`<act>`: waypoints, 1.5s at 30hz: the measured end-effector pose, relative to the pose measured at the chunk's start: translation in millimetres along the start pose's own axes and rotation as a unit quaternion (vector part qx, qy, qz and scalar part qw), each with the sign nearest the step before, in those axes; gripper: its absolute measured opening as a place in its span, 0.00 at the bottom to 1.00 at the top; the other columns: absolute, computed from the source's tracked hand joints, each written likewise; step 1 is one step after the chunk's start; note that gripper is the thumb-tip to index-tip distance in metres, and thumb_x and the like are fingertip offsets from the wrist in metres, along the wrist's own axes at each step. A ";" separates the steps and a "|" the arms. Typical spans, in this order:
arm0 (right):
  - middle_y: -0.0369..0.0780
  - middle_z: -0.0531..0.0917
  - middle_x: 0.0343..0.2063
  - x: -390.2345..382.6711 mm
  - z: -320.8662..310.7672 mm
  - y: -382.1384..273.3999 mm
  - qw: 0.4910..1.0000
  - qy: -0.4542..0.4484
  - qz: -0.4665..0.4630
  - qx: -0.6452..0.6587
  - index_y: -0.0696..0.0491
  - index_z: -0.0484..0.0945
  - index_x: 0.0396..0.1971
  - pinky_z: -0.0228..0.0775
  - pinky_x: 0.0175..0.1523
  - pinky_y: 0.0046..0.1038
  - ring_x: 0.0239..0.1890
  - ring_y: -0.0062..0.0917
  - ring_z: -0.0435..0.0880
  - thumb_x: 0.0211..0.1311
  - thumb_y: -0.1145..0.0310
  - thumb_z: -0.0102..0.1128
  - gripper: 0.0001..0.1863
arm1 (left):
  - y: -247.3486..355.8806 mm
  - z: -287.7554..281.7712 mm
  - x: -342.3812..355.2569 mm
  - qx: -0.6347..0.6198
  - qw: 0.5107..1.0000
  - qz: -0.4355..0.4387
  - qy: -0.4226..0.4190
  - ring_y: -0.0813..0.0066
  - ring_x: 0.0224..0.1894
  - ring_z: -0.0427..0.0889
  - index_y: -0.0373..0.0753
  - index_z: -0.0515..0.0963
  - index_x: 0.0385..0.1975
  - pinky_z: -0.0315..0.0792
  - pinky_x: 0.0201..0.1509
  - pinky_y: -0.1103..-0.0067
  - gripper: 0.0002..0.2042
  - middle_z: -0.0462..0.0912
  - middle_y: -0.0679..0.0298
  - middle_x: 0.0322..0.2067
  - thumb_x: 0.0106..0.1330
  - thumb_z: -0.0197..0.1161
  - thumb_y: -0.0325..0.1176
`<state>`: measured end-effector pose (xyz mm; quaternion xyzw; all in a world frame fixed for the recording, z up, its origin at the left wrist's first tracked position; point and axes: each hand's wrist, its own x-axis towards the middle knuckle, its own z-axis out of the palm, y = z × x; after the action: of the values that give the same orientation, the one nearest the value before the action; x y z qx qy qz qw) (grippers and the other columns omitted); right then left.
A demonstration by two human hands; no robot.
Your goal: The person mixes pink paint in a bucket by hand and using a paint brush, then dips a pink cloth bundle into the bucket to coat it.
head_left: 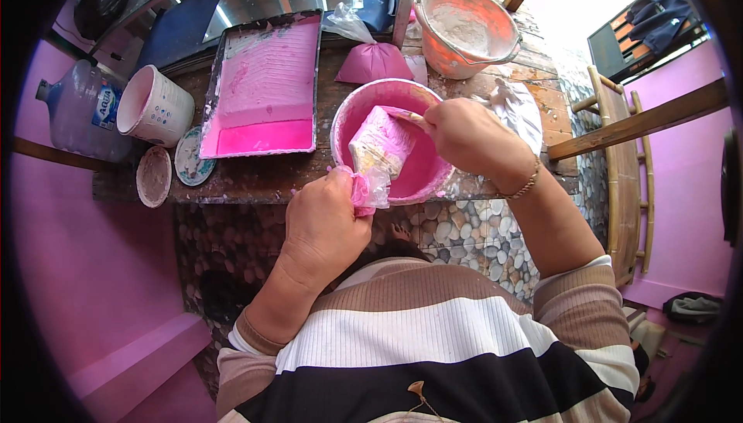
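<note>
In front of me stands a round bucket [338, 129] coated inside with pink paint. My right hand [480, 137] is closed round the handle of a wide paintbrush [385, 140], its flat head smeared pink and whitish over the bucket's opening. At the bucket's near left rim, my left hand [329, 214] is closed on a crumpled clear plastic bag [371, 191] stained with pink paint. The bag lies close to the brush's lower end; I cannot tell whether they touch.
Left of the bucket lies a paint tray [267, 86] with pink paint. Behind are a tied bag of pink paint [375, 63] and an orange bucket [464, 32]. A white tub [155, 106], small lids and a large plastic bottle [85, 109] stand left; a white cloth [517, 113] lies right.
</note>
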<state>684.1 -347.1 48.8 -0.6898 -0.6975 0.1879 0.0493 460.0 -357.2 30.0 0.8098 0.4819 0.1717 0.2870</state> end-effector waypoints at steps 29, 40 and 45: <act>0.52 0.78 0.23 -18.3 -11.0 20.6 0.998 0.000 0.007 0.059 0.61 0.78 0.29 0.67 0.35 0.39 0.30 0.46 0.78 0.60 0.67 0.54 0.11 | -22.6 -7.4 -5.3 -0.193 0.980 -0.039 0.002 0.67 0.20 0.78 0.31 0.72 0.29 0.72 0.27 0.72 0.10 0.76 0.57 0.17 0.50 0.64 0.27; 0.51 0.78 0.25 -32.1 -23.7 11.5 0.995 -0.001 0.000 0.097 0.60 0.78 0.34 0.68 0.34 0.37 0.28 0.45 0.77 0.60 0.68 0.53 0.10 | -28.7 -31.4 -2.3 -0.553 0.764 -0.277 -0.182 0.83 0.12 0.73 0.34 0.73 0.35 0.65 0.10 0.88 0.08 0.76 0.63 0.18 0.60 0.59 0.31; 0.52 0.77 0.24 -41.7 -23.7 15.7 0.988 0.038 -0.028 0.145 0.60 0.77 0.36 0.68 0.33 0.38 0.27 0.45 0.77 0.61 0.70 0.52 0.10 | -41.0 -22.1 -4.3 -0.662 0.661 -0.296 -0.190 0.81 0.12 0.73 0.30 0.71 0.38 0.64 0.09 0.88 0.09 0.74 0.60 0.17 0.63 0.54 0.29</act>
<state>708.6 -383.7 73.5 -0.6624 -0.6792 0.2595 0.1806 417.7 -339.1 21.3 0.2355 0.3902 0.1939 0.8688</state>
